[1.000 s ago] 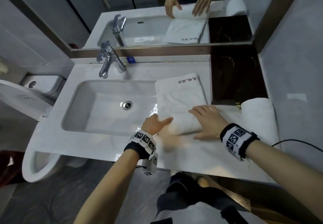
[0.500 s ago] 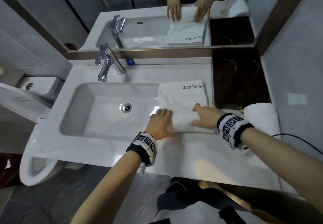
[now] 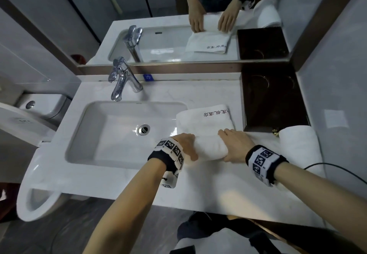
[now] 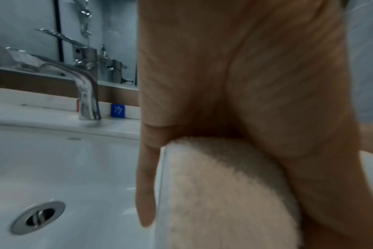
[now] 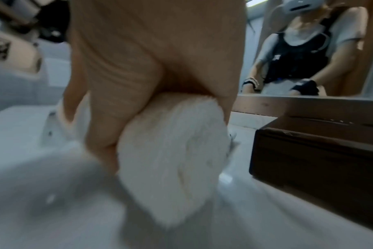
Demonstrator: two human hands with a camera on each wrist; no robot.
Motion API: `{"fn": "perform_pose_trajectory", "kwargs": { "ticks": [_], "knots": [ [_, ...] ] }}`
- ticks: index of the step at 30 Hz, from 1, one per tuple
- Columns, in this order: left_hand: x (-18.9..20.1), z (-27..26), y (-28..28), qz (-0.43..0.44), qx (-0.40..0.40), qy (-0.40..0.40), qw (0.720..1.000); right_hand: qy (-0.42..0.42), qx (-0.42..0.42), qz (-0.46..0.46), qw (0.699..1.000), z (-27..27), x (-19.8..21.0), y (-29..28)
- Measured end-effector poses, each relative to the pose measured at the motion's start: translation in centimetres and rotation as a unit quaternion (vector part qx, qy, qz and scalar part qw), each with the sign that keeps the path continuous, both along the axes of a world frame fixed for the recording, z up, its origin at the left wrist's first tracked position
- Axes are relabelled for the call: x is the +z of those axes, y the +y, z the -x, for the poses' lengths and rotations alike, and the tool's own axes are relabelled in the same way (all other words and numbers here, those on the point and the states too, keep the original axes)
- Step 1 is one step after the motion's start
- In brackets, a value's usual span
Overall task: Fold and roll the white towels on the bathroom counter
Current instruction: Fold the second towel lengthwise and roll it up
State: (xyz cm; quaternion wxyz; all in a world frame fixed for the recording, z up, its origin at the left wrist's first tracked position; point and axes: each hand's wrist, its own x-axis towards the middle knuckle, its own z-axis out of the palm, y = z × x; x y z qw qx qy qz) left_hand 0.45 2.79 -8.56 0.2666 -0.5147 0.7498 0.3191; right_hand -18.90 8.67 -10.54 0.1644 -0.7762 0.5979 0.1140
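Note:
A white towel with red lettering lies on the counter right of the sink. Its near end is wound into a thick roll. My left hand curls over the roll's left end, and my right hand curls over its right end. The left wrist view shows the palm wrapped over the fluffy roll end. The right wrist view shows the same, with the hand on the roll. A second towel, fully rolled, lies at the counter's right.
The sink basin with its chrome faucet opens just left of the towel. A dark wooden box stands at the back right. A mirror runs behind. A toilet is at the far left, and a black cable trails right.
Both hands have pushed the roll away from me along the towel. The roll is thicker and the flat lettered part shorter. Fingers that lay flatter now curl over the roll.

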Motion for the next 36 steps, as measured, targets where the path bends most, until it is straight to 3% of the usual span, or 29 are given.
{"fn": "perform_pose_trajectory", "kwargs": {
  "ticks": [2, 5, 9, 13, 18, 22, 24, 29, 33, 36],
  "knots": [
    [0.0, -0.1, 0.4, 0.023, -0.021, 0.002, 1.000, -0.005, -0.020, -0.081, 0.997, -0.1, 0.5, -0.7],
    [-0.8, -0.2, 1.7, 0.134, -0.078, 0.041, 0.987, -0.003, -0.045, -0.194, 0.980, -0.1, 1.2, -2.0],
    [-1.9, -0.6, 3.1, 0.240, -0.121, 0.046, 0.962, -0.052, -0.056, -0.263, 0.962, 0.0, 1.3, -2.8],
    [-1.7, -0.1, 2.8, 0.194, -0.098, 0.040, 0.975, -0.067, -0.081, -0.238, 0.966, 0.1, 1.3, -2.0],
    [-0.4, 0.2, 1.9, 0.055, -0.077, 0.012, 0.995, 0.005, -0.002, -0.043, 0.999, -1.0, 0.7, 1.5],
    [0.1, 1.2, 2.6, 0.049, -0.108, -0.084, 0.989, 0.047, 0.038, 0.039, 0.997, -1.7, 0.5, 2.8],
    [0.3, 1.2, 2.6, 0.037, -0.099, -0.085, 0.991, 0.069, 0.052, 0.056, 0.995, -1.9, 0.2, 3.3],
    [0.7, 0.8, 2.6, 0.064, -0.057, 0.006, 0.996, 0.009, 0.024, 0.012, 1.000, -1.5, 0.4, 1.7],
    [-0.9, 0.5, 4.6, 0.209, -0.123, -0.007, 0.970, -0.016, -0.010, -0.088, 0.996, -1.1, 1.2, 0.0],
    [-2.0, 0.2, 6.0, 0.271, -0.103, -0.020, 0.957, -0.030, -0.039, -0.181, 0.982, -0.8, 2.1, -0.8]
  ]
}}
